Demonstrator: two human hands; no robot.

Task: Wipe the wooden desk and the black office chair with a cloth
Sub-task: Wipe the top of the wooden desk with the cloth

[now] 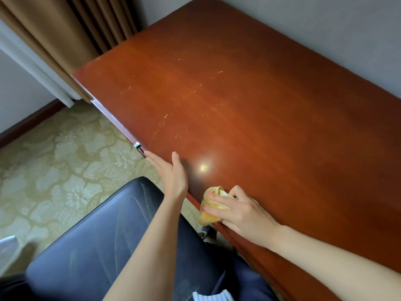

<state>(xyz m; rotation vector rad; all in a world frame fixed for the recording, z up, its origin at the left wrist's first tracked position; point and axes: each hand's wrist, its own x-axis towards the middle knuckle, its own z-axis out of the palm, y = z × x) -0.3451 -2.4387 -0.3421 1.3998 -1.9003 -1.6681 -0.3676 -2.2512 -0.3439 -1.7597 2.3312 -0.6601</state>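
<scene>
Left hand (173, 177): fingers straight, flat along counter (249, 109) front edge, holding nothing | Right hand (240, 211): fingers curled over bunched yellow cloth (211, 210), pressing it at counter's near edge | Black chair (104, 240): below both forearms, just beside counter.

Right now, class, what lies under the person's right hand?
A bunched yellow cloth under the right hand, at the near edge of the wooden desk. The fingers cover part of the cloth, and the wood beneath is hidden.
</scene>
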